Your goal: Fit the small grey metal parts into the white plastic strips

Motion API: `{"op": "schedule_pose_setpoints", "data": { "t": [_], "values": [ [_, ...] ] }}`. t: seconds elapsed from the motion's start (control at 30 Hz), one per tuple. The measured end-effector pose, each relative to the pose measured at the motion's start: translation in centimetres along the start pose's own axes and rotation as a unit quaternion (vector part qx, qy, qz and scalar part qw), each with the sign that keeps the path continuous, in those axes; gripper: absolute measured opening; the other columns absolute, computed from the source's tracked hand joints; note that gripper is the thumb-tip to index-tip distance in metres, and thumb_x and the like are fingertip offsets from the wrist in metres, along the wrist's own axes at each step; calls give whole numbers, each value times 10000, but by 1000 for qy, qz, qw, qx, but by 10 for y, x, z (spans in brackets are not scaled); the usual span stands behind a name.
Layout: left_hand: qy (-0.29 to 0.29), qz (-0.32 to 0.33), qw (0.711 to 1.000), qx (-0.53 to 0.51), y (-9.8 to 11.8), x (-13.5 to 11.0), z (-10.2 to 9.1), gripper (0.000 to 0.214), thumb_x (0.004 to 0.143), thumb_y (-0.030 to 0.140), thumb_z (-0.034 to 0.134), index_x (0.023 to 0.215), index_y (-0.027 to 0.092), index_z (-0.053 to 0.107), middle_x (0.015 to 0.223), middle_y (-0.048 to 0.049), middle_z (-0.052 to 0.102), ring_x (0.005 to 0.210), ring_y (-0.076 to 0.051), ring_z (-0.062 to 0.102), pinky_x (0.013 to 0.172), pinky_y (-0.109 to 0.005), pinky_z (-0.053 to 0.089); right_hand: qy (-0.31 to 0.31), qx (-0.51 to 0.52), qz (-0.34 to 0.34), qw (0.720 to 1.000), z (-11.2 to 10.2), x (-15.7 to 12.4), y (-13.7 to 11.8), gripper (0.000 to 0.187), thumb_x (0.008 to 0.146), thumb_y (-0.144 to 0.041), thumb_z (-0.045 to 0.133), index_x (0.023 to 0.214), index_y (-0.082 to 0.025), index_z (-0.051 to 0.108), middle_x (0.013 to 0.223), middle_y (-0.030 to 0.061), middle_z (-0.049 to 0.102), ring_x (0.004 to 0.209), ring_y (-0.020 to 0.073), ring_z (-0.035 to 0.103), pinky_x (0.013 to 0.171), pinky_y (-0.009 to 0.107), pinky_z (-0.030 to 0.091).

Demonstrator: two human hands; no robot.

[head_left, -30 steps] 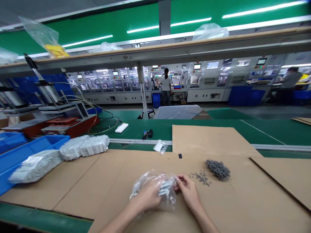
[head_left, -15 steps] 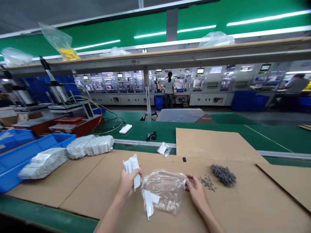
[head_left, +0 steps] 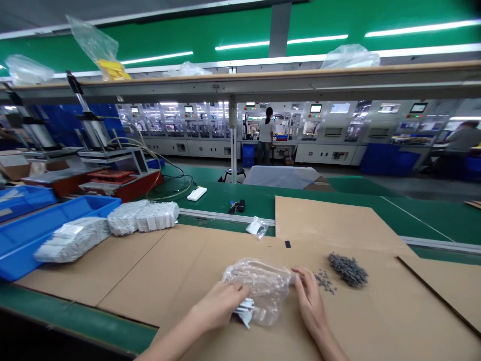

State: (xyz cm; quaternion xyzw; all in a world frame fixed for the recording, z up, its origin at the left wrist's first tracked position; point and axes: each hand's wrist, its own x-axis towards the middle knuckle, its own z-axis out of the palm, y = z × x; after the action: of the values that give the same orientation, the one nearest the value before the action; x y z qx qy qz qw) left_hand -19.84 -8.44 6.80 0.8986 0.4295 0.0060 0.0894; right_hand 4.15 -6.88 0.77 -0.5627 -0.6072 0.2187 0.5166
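Clasping white pieces (head_left: 245, 313), left fingers (head_left: 239, 291) meet a clear bag (head_left: 266, 290); I cannot tell whether right fingers (head_left: 305, 279) grip.

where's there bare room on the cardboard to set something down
Bare cardboard lies left of the left hand, this side of the white bundles. Another patch lies between the grey pile and the dark strip. It's crowded around the clear bag, and the right hand sits close beside loose grey bits.

The loose clear plastic bag (head_left: 265, 283) at six o'clock looks crinkled and glossy, the flat brown cardboard sheet (head_left: 161, 271) matt, the grey granular heap (head_left: 348, 271) rough.
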Motion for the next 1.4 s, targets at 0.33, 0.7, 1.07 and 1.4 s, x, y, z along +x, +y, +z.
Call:
{"op": "schedule_pose_setpoints", "data": {
  "t": [0.33,0.7,1.07,1.4],
  "values": [
    [-15,24,999,-30,-5,15,-4,316,536,191,570,845,238,523,764,-44,608,740,-266,569,670,-327,401,-204,-131,-141,960,26,-20,-15,354,686,-142,453,1022,-237,509,1007,46,540,1023,223,425,880,391,312],
    [52,5,995,-81,2,-1,3,234,595,169,523,820,209,475,839,-34,558,801,-219,513,681,-274,368,-174,-95,-98,975,24,-18,-12,221,720,-115,389,847,-211,543,848,48,562,852,204,503,766,321,389],
    [251,-204,835,-446,-4,1,32,140,650,218,526,761,134,538,680,-14,591,634,-153,537,565,-226,410,-146,-67,-64,985,22,-14,-5,283,729,-106,359,953,-205,501,972,55,545,938,190,496,820,314,390],
    [186,-118,876,-429,6,1,18,128,626,94,460,735,139,509,651,24,528,597,-104,477,548,-184,372,-184,-81,-133,970,36,-34,-52,196,744,-165,484,922,-235,526,860,28,568,840,200,495,743,331,385]
  ]
}}
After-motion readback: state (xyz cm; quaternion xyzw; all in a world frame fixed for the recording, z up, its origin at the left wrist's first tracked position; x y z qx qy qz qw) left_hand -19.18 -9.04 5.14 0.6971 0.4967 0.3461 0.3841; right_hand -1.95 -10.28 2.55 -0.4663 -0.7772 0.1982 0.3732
